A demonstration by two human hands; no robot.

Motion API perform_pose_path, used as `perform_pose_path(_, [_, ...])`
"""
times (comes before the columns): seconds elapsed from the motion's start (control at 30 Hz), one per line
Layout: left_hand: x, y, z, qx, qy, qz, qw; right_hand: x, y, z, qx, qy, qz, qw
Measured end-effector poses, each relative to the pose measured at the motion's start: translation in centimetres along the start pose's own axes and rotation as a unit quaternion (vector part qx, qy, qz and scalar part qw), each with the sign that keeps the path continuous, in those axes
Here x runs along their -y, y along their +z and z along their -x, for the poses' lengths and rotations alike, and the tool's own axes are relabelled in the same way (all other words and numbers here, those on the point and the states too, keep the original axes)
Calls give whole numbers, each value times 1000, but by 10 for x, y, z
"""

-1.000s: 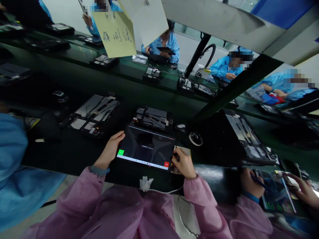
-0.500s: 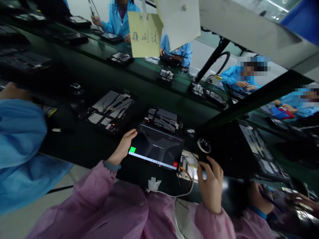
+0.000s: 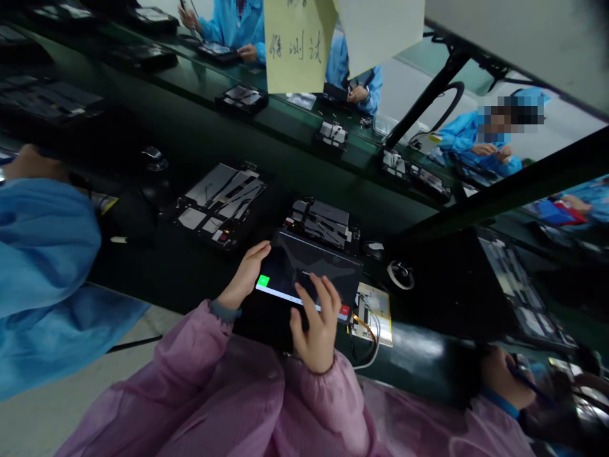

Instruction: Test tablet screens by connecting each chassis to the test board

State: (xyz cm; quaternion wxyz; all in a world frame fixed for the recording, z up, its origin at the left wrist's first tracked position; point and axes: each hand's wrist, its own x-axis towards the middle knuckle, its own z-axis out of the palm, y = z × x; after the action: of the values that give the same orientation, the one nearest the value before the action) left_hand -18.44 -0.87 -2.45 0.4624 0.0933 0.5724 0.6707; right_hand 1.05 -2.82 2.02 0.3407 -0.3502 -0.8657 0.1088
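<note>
Head view: tablet (image 3: 309, 270) over green workbench (image 3: 419, 336), left hand (image 3: 246, 274) clamped on its left edge, right hand (image 3: 318, 324) spread across lower screen, fingertip contact unclear. Hands close together, both at tablet. Green on-screen button (image 3: 263, 281) lower left, red one (image 3: 344, 311) lower right, labels too small to read. Bare circuit board (image 3: 372, 313) with orange cable just right of tablet. Opened device parts (image 3: 320, 223) just beyond it. Yellow paper sign (image 3: 297, 47) overhead, handwritten Chinese, 测试 ("test") legible, top edge cropped. Blue sleeve (image 3: 42, 241) of co-worker at far left.
</note>
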Motion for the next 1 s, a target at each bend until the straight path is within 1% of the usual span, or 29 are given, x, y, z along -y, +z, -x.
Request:
perform_pose_path(0.1, [1,0,1,-14,-11,5,1000,-20,-20,21,-64,67,6,996])
perform_pose_path(0.17, [2,0,1,-36,-14,8,999,-30,-25,37,-97,97,17,990])
perform_pose_path(0.2, [2,0,1,-47,-16,9,999,-34,-26,44,-104,106,23,989])
perform_pose_path(0.27, [1,0,1,-61,-21,7,998,-36,-25,56,-97,114,32,988])
perform_pose_path(0.37, [0,1,2,-68,-24,3,997,-33,-20,63,-60,110,42,991])
perform_pose_path(0.47, [-1,1,4,-76,-17,-10,997,-30,-13,62,-29,100,52,993])
perform_pose_path(0.57, [0,0,5,-69,-11,-19,997,-28,-9,58,-16,82,64,994])
perform_pose_path(0.63, [1,-2,4,-70,-7,-17,997,-27,-11,58,-30,72,64,995])
perform_pose_path(0.67, [2,-3,4,-72,-7,-16,997,-26,-14,59,-46,72,62,994])
perform_pose_path(0.77, [0,-2,6,-83,-9,-24,996,-29,-33,66,-106,92,47,989])
perform_pose_path(0.83, [-4,1,11,-97,-12,-42,994,-42,-51,71,-141,121,38,982])
perform_pose_path(0.9, [-10,5,17,-109,-14,-78,991,-64,-70,75,-172,171,41,969])
perform_pose_path(0.97, [-14,6,23,-106,2,-126,986,-96,-85,76,-168,233,49,957])
perform_pose_path(1.0, [-15,6,25,-99,15,-147,984,-113,-90,75,-146,259,48,953])
